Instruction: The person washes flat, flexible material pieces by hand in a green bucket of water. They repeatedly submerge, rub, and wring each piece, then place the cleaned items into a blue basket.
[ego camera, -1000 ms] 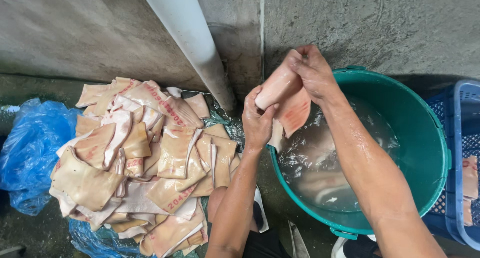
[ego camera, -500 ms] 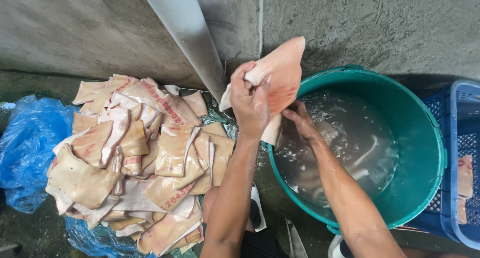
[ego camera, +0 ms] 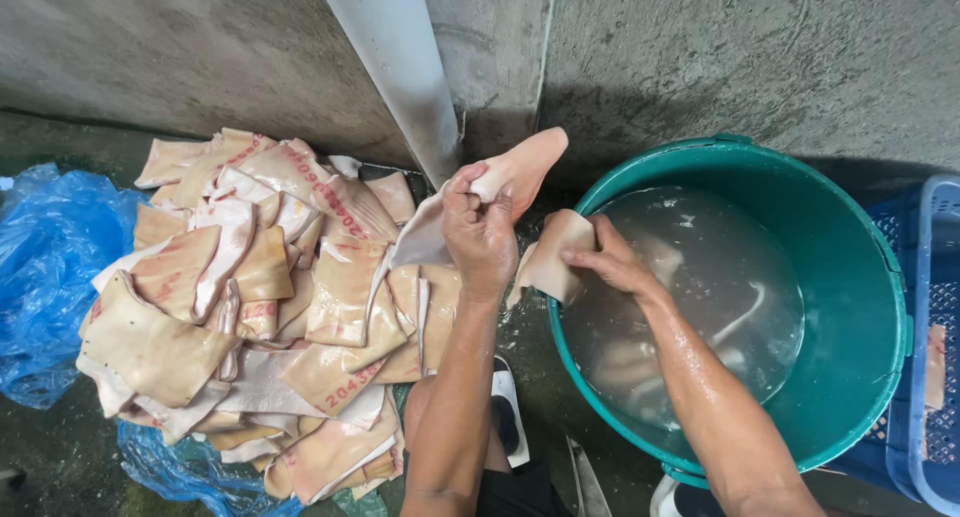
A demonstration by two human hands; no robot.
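My left hand [ego camera: 482, 232] is closed tight on 1 pale pork-skin sheet [ego camera: 520, 172], held up between the pile of skin sheets [ego camera: 260, 307] and the green bucket [ego camera: 850, 277], just in front of the white pipe [ego camera: 395, 67]. My right hand [ego camera: 605, 262] sits at the bucket's near rim, fingers curled round a 2nd skin piece [ego camera: 550, 262] that hangs over the rim, half out of the cloudy water [ego camera: 710, 307].

Vs 0.5 s ago: the raised sheet has dropped lower and drifted left toward the pile, and it's folded smaller in the left grip. The right hand was down in the water then w/ nothing clear in it; now it's up at the rim w/ a fresh piece. Vs 1 s ago, both hands were together on 1 sheet over the bucket; now they're split, 1 piece each.

My read: 1 rinsed sheet is heading to the stack while the next comes out of the soak. Blue plastic bag [ego camera: 45, 267] lies left of the pile, blue crate [ego camera: 930, 357] right of the bucket.
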